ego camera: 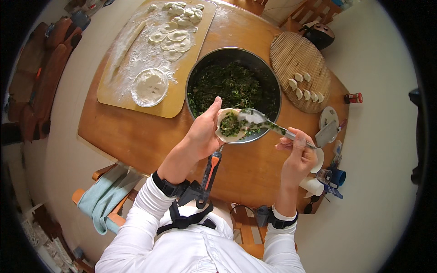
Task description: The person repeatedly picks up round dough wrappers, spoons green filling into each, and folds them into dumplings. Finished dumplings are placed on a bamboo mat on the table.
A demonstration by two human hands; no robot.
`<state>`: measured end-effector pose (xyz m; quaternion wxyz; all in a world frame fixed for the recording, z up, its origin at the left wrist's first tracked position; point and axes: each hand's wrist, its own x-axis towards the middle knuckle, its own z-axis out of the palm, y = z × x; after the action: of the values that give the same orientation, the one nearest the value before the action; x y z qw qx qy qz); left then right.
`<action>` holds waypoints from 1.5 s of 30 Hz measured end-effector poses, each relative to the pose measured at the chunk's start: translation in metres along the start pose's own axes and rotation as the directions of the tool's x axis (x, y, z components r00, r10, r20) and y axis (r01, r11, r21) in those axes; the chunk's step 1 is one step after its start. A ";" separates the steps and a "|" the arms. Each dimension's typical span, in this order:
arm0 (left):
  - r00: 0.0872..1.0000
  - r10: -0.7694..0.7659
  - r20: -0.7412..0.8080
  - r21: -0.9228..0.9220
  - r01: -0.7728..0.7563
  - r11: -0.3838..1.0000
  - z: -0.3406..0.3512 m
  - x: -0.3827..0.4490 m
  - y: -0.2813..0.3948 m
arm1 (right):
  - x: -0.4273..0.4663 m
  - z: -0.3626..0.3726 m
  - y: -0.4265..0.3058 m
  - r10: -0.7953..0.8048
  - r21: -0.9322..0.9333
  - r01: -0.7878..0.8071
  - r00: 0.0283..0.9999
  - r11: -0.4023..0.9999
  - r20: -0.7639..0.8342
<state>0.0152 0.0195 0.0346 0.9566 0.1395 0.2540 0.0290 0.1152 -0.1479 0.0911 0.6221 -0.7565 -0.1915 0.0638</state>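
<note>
My left hand (203, 133) cups a round dough wrapper (222, 137) over the near rim of a dark pan. A mound of chopped green filling (230, 124) lies in the wrapper. In my right hand (300, 153) is the handle of a metal spoon (254, 117); its bowl meets the right side of the filling, with green bits stuck along the neck. Behind both hands, the deep pan (188, 85) holds a large amount of the same chopped filling (232, 82). The pan's black and orange handle (210, 174) points towards my body.
A floured board (174, 107) at the left carries a rolling pin (129, 44), a bowl of flour (150, 87) and flat wrappers (177, 35). Several dumplings (306, 94) rest on a round slatted mat (293, 51) at the right. Past my right hand are a cleaver (326, 134) and a paper roll (312, 186).
</note>
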 end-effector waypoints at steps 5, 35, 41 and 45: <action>1.000 0.018 0.002 -0.023 -0.018 1.000 0.002 -0.001 0.001 | -0.007 -0.002 0.003 -0.454 -0.022 0.463 0.876 0.886 0.162; 0.999 0.032 0.032 -0.231 -0.024 0.973 -0.001 -0.003 0.010 | -0.011 0.001 0.017 -0.148 0.221 0.113 0.978 0.969 0.147; 0.991 0.052 0.122 -0.263 -0.018 0.965 -0.009 -0.001 0.010 | -0.007 0.003 0.015 0.052 0.209 -0.106 0.967 0.972 0.251; 0.998 0.059 0.038 -0.240 -0.048 0.970 -0.009 0.000 0.006 | -0.007 0.008 0.012 -0.006 0.151 -0.030 0.973 0.988 0.230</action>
<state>0.0109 0.0278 0.0291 0.9708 0.0308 0.2236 0.0819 0.1089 -0.1446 0.0769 0.6518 -0.6951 -0.2518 0.1691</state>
